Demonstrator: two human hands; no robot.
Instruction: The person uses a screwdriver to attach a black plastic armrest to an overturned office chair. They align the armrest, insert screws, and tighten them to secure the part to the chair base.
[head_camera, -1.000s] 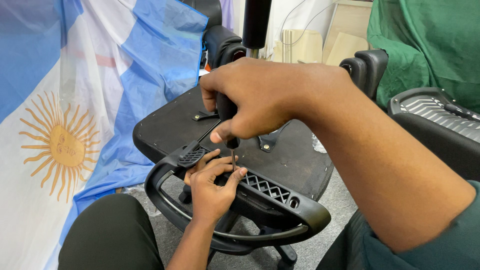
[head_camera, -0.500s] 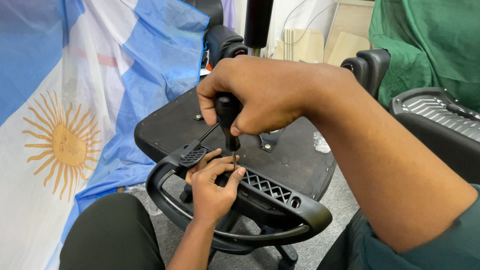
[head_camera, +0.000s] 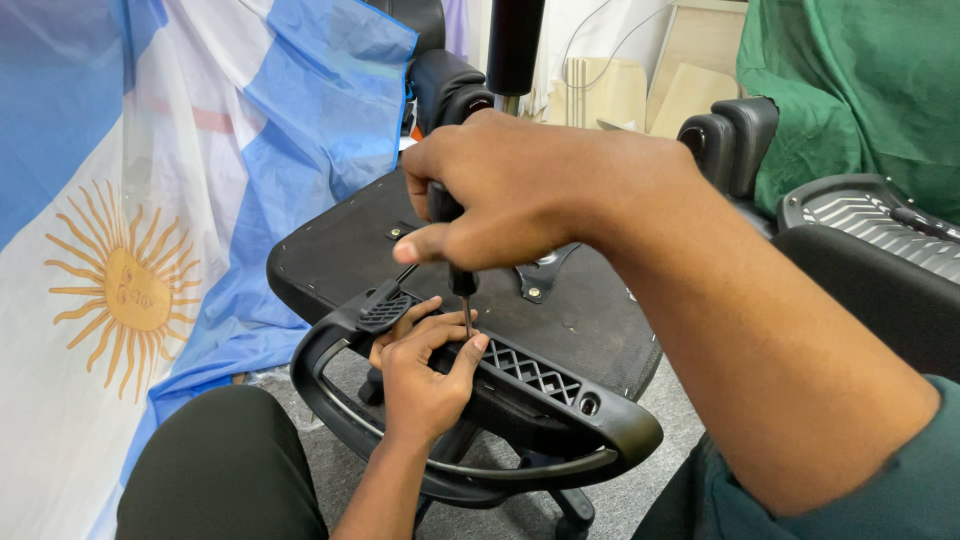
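Gripping the black handle of a screwdriver (head_camera: 462, 285) from above, the right hand (head_camera: 520, 185) has its fingers curled tight around it, thumb stretched along the side, with the thin shaft pointing straight down. The tip meets a black plastic armrest bracket (head_camera: 520, 385), a curved loop with a lattice of diamond-shaped openings, which lies across the near edge of an upturned office chair seat (head_camera: 590, 310). The left hand (head_camera: 425, 375) comes up from below and cups the bracket right beside the shaft, fingers pressed together around the spot where the tip lands; whether they pinch a screw there cannot be told, since the fingertips hide it.

The likely trouble is a slip. The steadying fingers sit touching the shaft, so if the tip jumps out of the screw head under downward force, it could jab the left hand. A tilted driver would also chew the screw head or start it crooked in the plastic. The bracket rests only on the seat edge and the left hand, so a hard push could shift it off its hole. A blue and white flag with a yellow sun (head_camera: 130, 290) hangs to the left, well apart.
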